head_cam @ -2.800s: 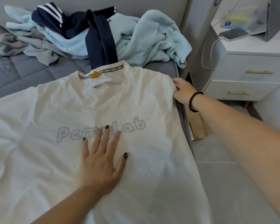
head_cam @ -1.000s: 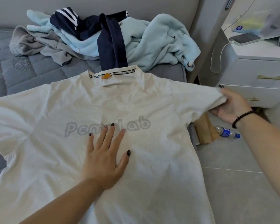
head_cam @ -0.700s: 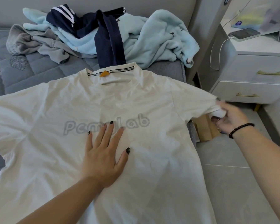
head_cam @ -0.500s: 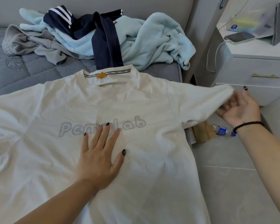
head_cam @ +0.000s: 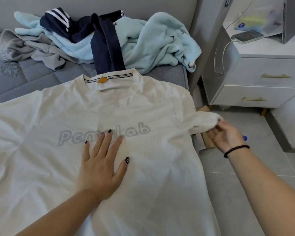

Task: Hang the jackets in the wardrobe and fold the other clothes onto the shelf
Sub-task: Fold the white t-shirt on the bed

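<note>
Fingers [head_cam: 107, 142] of left hand [head_cam: 100, 169]: spread flat, anchoring white T-shirt [head_cam: 143, 103] beneath them on bed [head_cam: 32, 80]. Right hand [head_cam: 224, 133]: pinching sleeve end [head_cam: 206, 120] off bed's edge, likely for folding inward.

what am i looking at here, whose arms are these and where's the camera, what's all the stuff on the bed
There is no machine here: these are a person's two bare arms, filmed by one wide-angle camera worn on the head, looking forward and down. A white T-shirt with grey lettering lies spread face up on a grey bed. The left hand presses flat on its chest, fingers straight. The right hand, with a black bead bracelet on the wrist, holds the end of the shirt's sleeve out past the bed's edge. Behind the shirt lies a pile of clothes: a light blue fleece, a navy garment with white stripes and a grey one. On the right stands a nightstand with a phone on top.
</note>
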`<state>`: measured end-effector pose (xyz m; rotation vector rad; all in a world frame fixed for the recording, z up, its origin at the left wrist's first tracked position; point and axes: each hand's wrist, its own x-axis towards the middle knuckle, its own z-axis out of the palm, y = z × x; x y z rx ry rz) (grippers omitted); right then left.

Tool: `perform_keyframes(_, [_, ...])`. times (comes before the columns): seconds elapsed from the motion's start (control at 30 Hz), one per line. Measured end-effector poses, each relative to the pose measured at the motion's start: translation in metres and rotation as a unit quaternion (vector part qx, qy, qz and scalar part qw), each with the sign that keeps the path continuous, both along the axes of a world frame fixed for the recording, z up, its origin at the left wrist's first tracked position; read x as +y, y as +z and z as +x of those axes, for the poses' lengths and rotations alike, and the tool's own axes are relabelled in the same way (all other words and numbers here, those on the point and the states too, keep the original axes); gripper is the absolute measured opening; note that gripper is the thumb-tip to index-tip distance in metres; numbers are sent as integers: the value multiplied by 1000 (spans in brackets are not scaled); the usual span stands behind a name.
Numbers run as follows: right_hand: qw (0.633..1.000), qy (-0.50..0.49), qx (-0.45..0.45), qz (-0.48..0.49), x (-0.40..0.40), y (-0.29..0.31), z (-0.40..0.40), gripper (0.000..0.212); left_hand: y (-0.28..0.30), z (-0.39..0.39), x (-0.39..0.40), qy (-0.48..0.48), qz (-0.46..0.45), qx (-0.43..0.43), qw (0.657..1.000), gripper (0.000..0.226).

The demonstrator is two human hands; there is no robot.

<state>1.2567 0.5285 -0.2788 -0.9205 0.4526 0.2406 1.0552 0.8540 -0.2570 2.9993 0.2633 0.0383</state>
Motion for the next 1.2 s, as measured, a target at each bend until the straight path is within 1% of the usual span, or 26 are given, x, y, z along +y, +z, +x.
perform_keyframes(0.03, [998,-59,-9,23,-11,5,4,23,0,0,0,0,2,1,1000,69])
perform_keyframes(0.07, [996,-86,-10,15,-19,8,6,24,-1,0,0,1,2,2,1000,69])
perform_keyframes(0.1, [996,-82,-2,-29,-24,9,6,25,-1,0,1,2,2,2,1000,70])
perform_keyframes(0.13, [994,-55,14,-90,-25,7,3,26,-1,0,1,2,2,2,1000,70])
perform_keyframes(0.2, [978,6,61,-198,-17,-2,-6,24,-2,0,1,2,3,3,1000,69])
perform_keyframes(0.27, [960,18,120,-251,-4,-7,-15,16,-2,-1,1,1,3,2,1000,69])
perform_keyframes(0.3, [954,23,159,-254,3,-6,-19,10,-2,-1,1,0,1,0,1000,69])
perform_keyframes(0.33, [951,27,205,-231,11,-5,-23,8,-2,0,1,0,2,-1,1000,69])
perform_keyframes(0.37, [950,41,245,-189,18,-4,-25,17,-2,0,1,-1,4,-2,1000,69])
perform_keyframes(0.4, [950,57,272,-140,26,-2,-28,32,-2,0,1,-1,6,-2,1000,69])
perform_keyframes(0.43, [951,76,282,-101,33,0,-31,43,-3,0,1,-2,6,-2,1000,69])
perform_keyframes(0.47, [955,95,270,-76,42,2,-34,39,-3,0,1,-2,7,0,1000,69])
perform_keyframes(0.5, [961,111,245,-71,49,4,-38,29,-3,0,1,-2,8,1,1000,69])
perform_keyframes(0.53, [966,117,215,-78,55,6,-40,25,-3,0,1,-2,9,1,1000,69])
perform_keyframes(0.6, [976,97,173,-91,60,12,-43,20,-3,-1,0,-2,8,1,1000,69])
perform_keyframes(0.67, [981,57,161,-92,58,18,-41,11,-2,-1,0,-2,4,1,1000,69])
perform_keyframes(0.73, [983,20,133,-124,50,24,-31,16,-2,-1,0,-4,4,-1,1000,69])
perform_keyframes(0.83, [984,16,76,-159,54,33,-16,10,-2,1,1,-3,4,-3,1000,69])
perform_keyframes(0.87, [982,27,79,-168,59,34,-14,11,-2,1,0,-3,1,0,1000,69])
perform_keyframes(0.9, [979,40,92,-177,64,32,-13,15,-1,1,0,-3,0,1,1000,69])
perform_keyframes(0.97, [972,76,125,-185,72,27,-19,15,-1,0,0,-4,-3,-1,1000,70])
perform_keyframes(1.1, [969,136,167,-124,73,20,-33,27,0,0,0,-2,-10,-1,1000,70])
perform_keyframes(1.2, [975,121,171,-79,69,21,-34,23,-1,2,0,-2,-6,2,1000,70])
